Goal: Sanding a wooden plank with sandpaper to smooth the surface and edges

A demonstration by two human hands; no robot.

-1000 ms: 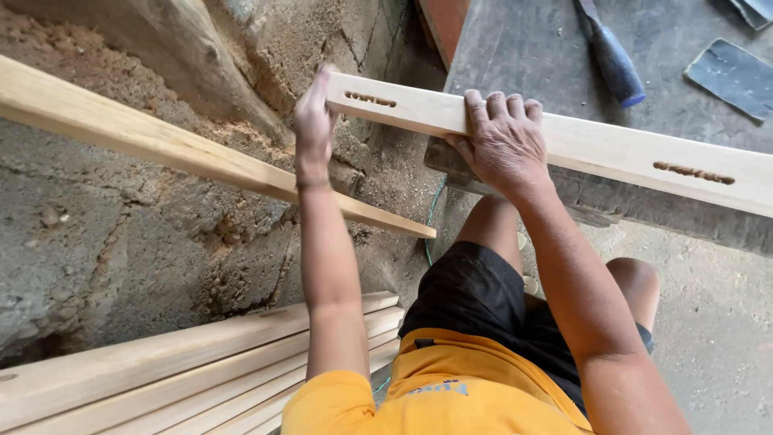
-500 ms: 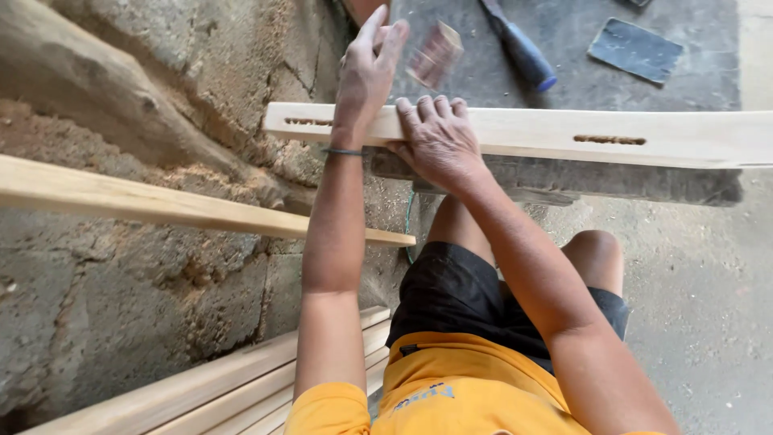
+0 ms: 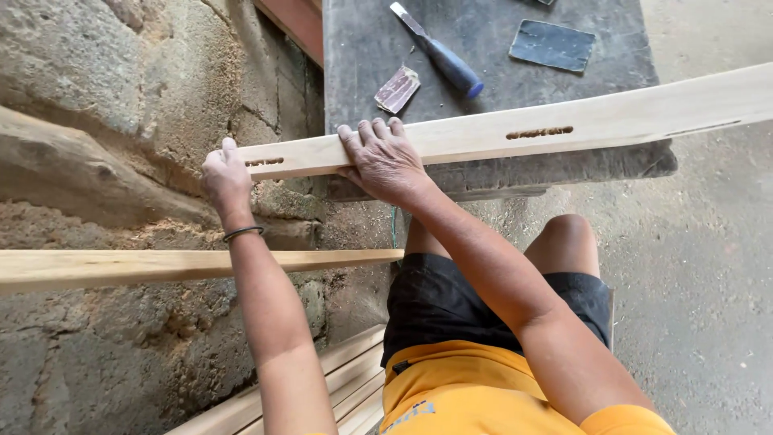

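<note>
A long pale wooden board (image 3: 628, 113) with two slotted mortises lies across the near edge of a dark workbench (image 3: 483, 56). My right hand (image 3: 382, 157) grips the board from above, fingers curled over its far edge. At the board's left end my left hand (image 3: 225, 181) holds it, thumb up beside the left mortise. A folded piece of brown sandpaper (image 3: 397, 89) lies on the bench just beyond the board.
A blue-handled chisel (image 3: 441, 52) and a dark sheet of sandpaper (image 3: 552, 44) lie on the bench. A rough stone wall (image 3: 121, 105) is on the left. Another plank (image 3: 161, 266) crosses below my left arm, and several planks (image 3: 338, 379) are stacked lower down.
My left hand dropped the brown sandpaper onto the bench and came back to grip the board's left end. The view shifted, so the board sits lower and tilts up to the right.
</note>
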